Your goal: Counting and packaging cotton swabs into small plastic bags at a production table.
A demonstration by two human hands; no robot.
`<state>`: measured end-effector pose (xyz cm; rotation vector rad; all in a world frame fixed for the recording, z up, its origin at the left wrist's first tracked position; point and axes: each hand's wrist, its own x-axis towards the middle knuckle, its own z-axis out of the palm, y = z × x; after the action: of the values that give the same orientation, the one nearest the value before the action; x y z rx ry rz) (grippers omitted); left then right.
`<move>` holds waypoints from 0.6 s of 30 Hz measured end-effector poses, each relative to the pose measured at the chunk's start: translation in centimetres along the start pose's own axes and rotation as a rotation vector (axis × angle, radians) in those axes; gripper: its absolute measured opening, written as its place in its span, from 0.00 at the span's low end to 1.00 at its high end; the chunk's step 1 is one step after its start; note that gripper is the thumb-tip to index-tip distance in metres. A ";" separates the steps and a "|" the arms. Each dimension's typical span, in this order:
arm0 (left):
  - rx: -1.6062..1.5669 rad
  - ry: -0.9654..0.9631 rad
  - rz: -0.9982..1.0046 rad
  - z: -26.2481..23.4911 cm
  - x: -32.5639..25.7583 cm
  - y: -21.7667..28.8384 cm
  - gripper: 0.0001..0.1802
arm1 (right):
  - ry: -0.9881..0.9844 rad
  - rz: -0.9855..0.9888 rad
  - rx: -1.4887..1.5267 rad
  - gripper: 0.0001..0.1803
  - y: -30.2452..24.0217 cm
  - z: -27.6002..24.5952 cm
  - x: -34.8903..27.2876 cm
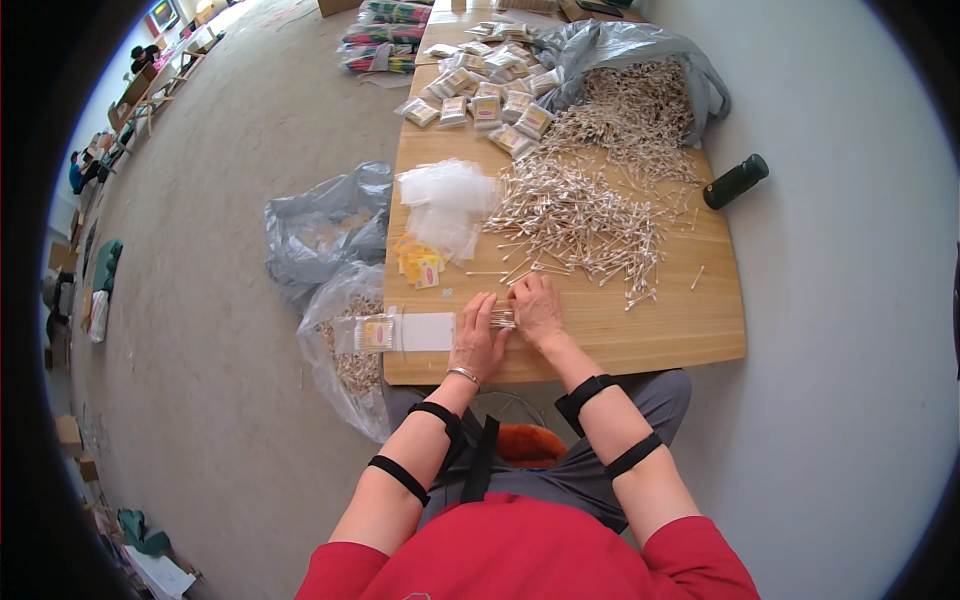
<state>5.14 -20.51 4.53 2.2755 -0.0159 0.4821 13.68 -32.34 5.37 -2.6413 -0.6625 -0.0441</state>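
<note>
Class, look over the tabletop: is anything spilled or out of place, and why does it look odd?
Cotton swabs sprawl loose across the wooden table from the open mouth of the grey bag, so they look spilled. A stray swab lies right of the pile, apart from the others.

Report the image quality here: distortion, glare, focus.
Head view: wide-lens distortion bends the floor toward the left rim, and the corners are black; same view: pale sheen on the grey bag; head view again: left hand and right hand look fairly sharp, while left-rim detail is too small to make out.
</note>
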 end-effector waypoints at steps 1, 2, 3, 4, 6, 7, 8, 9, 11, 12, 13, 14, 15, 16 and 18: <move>0.002 0.001 -0.003 -0.1 0.0 -0.1 0.33 | -0.002 -0.002 0.002 0.04 -0.6 -0.1 -0.5; -0.023 0.028 0.001 -0.2 0.0 -0.1 0.33 | -0.013 0.021 0.071 0.06 -1.2 -0.3 -1.0; -0.048 0.054 0.005 -0.3 -0.1 -0.2 0.34 | -0.025 0.045 0.140 0.09 -1.7 -0.5 -1.5; -0.050 0.054 0.006 -0.2 -0.1 -0.3 0.34 | -0.024 0.045 0.138 0.09 -1.5 -0.3 -2.1; -0.162 0.059 -0.058 -0.2 -0.3 -0.6 0.32 | 0.139 0.002 0.111 0.23 -1.3 0.1 -3.5; -0.163 0.060 -0.057 -0.2 -0.3 -0.8 0.32 | 0.139 0.002 0.110 0.23 -1.6 0.3 -4.4; -0.159 0.082 -0.071 -0.3 -0.4 -1.0 0.30 | 0.080 -0.061 -0.002 0.30 -2.1 0.6 -5.4; -0.154 0.105 -0.085 -0.2 -0.4 -1.2 0.29 | 0.020 -0.123 -0.113 0.37 -2.4 1.0 -6.0; -0.204 0.144 -0.107 0.2 -0.3 -1.6 0.27 | -0.046 -0.102 -0.136 0.41 -2.4 1.4 -6.3; -0.253 0.183 -0.132 0.5 -0.2 -1.8 0.26 | -0.116 -0.082 -0.158 0.45 -2.3 1.6 -6.4; -0.252 0.181 -0.132 0.8 -0.2 -2.2 0.26 | -0.116 -0.080 -0.156 0.45 -2.3 1.6 -6.2; -0.298 0.204 -0.147 1.1 -0.1 -2.7 0.24 | -0.093 -0.083 -0.183 0.46 -2.3 1.6 -5.8; -0.344 0.227 -0.161 1.3 -0.1 -3.1 0.23 | -0.069 -0.086 -0.210 0.47 -2.3 1.6 -5.7; -0.340 0.231 -0.163 1.3 -0.3 -3.3 0.23 | -0.070 -0.090 -0.208 0.47 -2.6 1.5 -6.1; -0.401 0.276 -0.210 1.2 -0.7 -3.8 0.22 | -0.167 -0.123 -0.173 0.48 -3.4 1.4 -7.4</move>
<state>5.50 -18.83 0.89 1.7823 0.2422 0.6156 5.43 -32.35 4.50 -2.7875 -0.9144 0.0880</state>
